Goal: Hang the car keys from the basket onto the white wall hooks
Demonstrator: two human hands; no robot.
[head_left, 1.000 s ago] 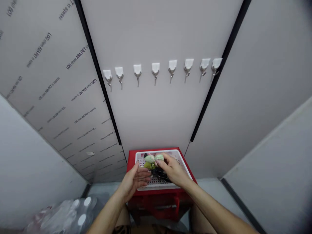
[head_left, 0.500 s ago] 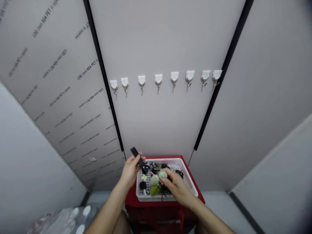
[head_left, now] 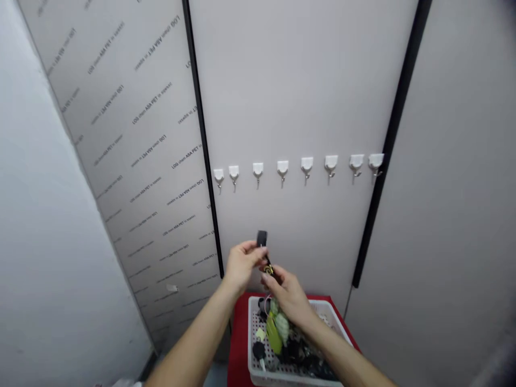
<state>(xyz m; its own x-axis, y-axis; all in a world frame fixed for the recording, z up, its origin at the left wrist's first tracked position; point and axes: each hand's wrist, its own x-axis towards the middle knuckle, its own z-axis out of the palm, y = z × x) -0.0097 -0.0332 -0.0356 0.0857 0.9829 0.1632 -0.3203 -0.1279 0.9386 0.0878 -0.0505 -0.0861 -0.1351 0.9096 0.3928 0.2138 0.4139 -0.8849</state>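
My left hand (head_left: 244, 262) is closed, pinching a black keychain strap (head_left: 262, 238) whose flat end sticks up above the fingers. Just below it, my right hand (head_left: 291, 294) has thumb and fingers closed on the lower part of the keychain, where a gold-coloured piece (head_left: 269, 270) shows. Under the right hand hang a pink loop (head_left: 266, 305), a pale green ribbed ornament (head_left: 282, 327) and a yellow-green leaf-like piece (head_left: 273, 334). How these join the strap is hidden by the fingers. Both hands are above the far side of a white basket (head_left: 253, 371).
Several small black items lie in the basket, including a round one (head_left: 258, 351). The basket stands on a red surface (head_left: 241, 333). A row of white adhesive hooks (head_left: 282, 167) runs across the wall panel ahead, between two black strips (head_left: 203, 129).
Both hands have risen from the basket towards the wall and come together. My right hand has shifted from the pale green ornament up to the gold-coloured part. The view has tilted up.
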